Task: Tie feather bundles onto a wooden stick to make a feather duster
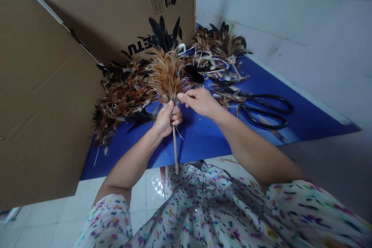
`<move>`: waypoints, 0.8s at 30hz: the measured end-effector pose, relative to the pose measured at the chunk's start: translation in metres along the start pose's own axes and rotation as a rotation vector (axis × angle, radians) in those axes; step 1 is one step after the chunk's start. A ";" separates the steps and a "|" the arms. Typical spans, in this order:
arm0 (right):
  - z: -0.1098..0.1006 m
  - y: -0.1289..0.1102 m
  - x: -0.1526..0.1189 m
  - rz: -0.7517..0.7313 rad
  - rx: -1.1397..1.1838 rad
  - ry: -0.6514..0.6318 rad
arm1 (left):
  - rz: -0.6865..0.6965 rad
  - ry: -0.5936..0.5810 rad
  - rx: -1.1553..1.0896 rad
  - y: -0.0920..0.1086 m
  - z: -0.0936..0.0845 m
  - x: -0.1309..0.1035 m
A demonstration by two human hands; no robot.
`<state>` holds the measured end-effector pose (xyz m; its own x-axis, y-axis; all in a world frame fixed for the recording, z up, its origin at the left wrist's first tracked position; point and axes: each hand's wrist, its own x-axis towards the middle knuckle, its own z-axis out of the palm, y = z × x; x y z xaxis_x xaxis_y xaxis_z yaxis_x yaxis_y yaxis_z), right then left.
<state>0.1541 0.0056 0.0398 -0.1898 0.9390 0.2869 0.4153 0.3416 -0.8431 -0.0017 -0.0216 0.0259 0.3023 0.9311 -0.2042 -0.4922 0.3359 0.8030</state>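
My left hand (167,119) is wrapped round the stick of a feather duster (168,69) just below its feathers. The duster stands upright, with brown feathers low down and long black ones at the top. Its bare stick hangs below my fist, and a thin loose strand dangles beside it. My right hand (200,100) is at the base of the feathers, thumb and forefinger pinched together. Whatever is in that pinch is too small to make out. Large black-handled scissors (261,108) lie on the blue tabletop (200,139) to the right.
A heap of loose brown and black feathers (124,93) covers the left of the table. Another feather bundle (221,40) on a stick lies at the back right, near white strips (199,58). Big cardboard panels (116,11) stand at the left and back; a pale wall (290,27) rises right.
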 end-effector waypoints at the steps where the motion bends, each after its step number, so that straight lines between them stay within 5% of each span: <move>1: 0.002 0.002 0.000 0.009 0.007 -0.039 | -0.006 0.002 0.000 0.000 0.000 0.000; 24: 0.017 0.011 0.001 0.080 0.355 -0.035 | -0.123 -0.114 0.049 -0.003 -0.003 -0.003</move>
<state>0.1434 0.0100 0.0230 -0.2016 0.9582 0.2031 0.0961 0.2257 -0.9694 -0.0039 -0.0254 0.0224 0.4500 0.8601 -0.2403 -0.4061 0.4367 0.8027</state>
